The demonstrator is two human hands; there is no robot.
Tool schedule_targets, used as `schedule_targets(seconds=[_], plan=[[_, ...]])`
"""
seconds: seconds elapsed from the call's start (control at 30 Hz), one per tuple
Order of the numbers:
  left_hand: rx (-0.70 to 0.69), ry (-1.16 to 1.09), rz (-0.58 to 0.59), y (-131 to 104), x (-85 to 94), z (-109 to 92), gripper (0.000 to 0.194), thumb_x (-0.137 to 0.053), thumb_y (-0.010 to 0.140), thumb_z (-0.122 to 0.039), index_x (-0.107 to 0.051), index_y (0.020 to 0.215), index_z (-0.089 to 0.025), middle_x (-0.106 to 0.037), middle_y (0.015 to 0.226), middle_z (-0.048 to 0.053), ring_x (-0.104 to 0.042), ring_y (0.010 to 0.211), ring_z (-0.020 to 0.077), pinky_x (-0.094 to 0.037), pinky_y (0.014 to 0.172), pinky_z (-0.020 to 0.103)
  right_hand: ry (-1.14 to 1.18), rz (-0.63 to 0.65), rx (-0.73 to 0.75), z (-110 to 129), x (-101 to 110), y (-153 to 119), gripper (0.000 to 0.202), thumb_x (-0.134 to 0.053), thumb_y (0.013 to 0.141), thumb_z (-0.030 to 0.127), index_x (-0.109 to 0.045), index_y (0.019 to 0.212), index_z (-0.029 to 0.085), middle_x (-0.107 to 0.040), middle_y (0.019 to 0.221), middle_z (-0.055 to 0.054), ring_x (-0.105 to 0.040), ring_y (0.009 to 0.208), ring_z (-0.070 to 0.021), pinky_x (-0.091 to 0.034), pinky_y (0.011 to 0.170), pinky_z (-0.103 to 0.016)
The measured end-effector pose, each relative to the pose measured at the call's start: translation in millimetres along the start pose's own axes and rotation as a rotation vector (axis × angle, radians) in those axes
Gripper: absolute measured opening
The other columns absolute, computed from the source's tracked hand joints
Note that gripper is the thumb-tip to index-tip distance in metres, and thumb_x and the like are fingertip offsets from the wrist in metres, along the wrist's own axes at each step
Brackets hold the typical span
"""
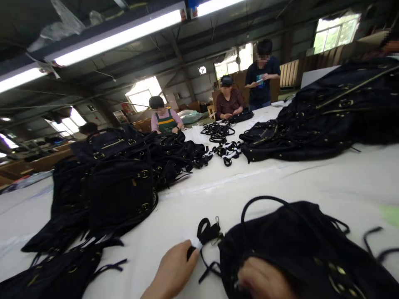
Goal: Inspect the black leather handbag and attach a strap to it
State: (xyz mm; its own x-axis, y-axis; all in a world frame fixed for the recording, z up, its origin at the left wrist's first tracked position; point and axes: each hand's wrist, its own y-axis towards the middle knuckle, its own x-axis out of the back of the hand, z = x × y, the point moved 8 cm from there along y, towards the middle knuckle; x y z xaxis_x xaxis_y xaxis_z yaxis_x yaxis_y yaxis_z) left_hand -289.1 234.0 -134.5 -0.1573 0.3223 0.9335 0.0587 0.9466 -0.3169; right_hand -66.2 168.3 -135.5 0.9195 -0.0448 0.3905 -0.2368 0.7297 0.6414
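Observation:
In the head view, my left hand (176, 265) is closed around a bundled black strap (207, 232) with a white wrap about its middle. A metal clip stands up at the strap's far end. Just right of it a black handbag (280, 232) lies on the table, its round handle arched up and gold-coloured fittings on its side. My right hand (264, 278) is at the bag's near side, blurred, with its fingers curled. Something small and pale shows by its fingertips, but I cannot make out what it is.
Black bags (121, 195) are piled on the left, with another bag (59, 270) in front. A larger pile (311, 112) stands at the right. Several bundled straps (227, 151) lie mid-table on the white tabletop (199, 199). Several people are around the far side.

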Motion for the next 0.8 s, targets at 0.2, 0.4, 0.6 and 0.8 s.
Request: schedule_targets(seconds=[0.2, 0.4, 0.6, 0.8], plan=[[0.139, -0.019, 0.046, -119, -22.3, 37, 0.044, -0.034, 0.088, -0.044, -0.047, 0.122, -0.018, -0.053, 0.129, 0.012, -0.055, 0.114, 0.0268, -0.040, 0.099, 0.043, -0.065, 0.062, 0.096, 25, 5, 7, 0.018, -0.043, 0.094, 0.015, -0.057, 0.083, 0.018, -0.057, 0.075, -0.003, -0.053, 0.068, -0.0147, -0.042, 0.061, -0.026], [-0.176, -0.070, -0.225, -105, -20.4, -42, 0.038, -0.037, 0.084, -0.012, -0.052, 0.117, -0.022, -0.057, 0.123, 0.005, -0.052, 0.115, 0.0171, -0.039, 0.100, 0.030, -0.032, 0.062, 0.124, 27, 8, 7, 0.012, -0.049, 0.092, 0.015, -0.057, 0.084, 0.018, -0.059, 0.077, -0.003, -0.055, 0.070, -0.0148, -0.044, 0.065, -0.025], [-0.222, 0.068, -0.102, -68, -34.8, -72, 0.045, -0.042, 0.078, -0.005, -0.061, 0.113, -0.027, -0.064, 0.112, 0.005, -0.057, 0.104, 0.0226, -0.039, 0.090, 0.036, -0.021, 0.063, 0.141, 27, 9, 6, 0.009, -0.054, 0.088, 0.011, -0.058, 0.083, 0.018, -0.059, 0.077, -0.002, -0.056, 0.072, -0.0157, -0.045, 0.068, -0.025], [-0.041, 0.025, -0.103, -76, -15.0, -26, 0.008, -0.054, 0.074, -0.025, -0.055, 0.081, -0.022, -0.060, 0.087, 0.003, -0.055, 0.082, 0.0215, -0.037, 0.070, 0.032, -0.009, 0.047, 0.143, 27, 9, 7, 0.011, -0.055, 0.086, 0.009, -0.058, 0.079, 0.018, -0.057, 0.074, -0.001, -0.055, 0.068, -0.0145, -0.043, 0.062, -0.023]])
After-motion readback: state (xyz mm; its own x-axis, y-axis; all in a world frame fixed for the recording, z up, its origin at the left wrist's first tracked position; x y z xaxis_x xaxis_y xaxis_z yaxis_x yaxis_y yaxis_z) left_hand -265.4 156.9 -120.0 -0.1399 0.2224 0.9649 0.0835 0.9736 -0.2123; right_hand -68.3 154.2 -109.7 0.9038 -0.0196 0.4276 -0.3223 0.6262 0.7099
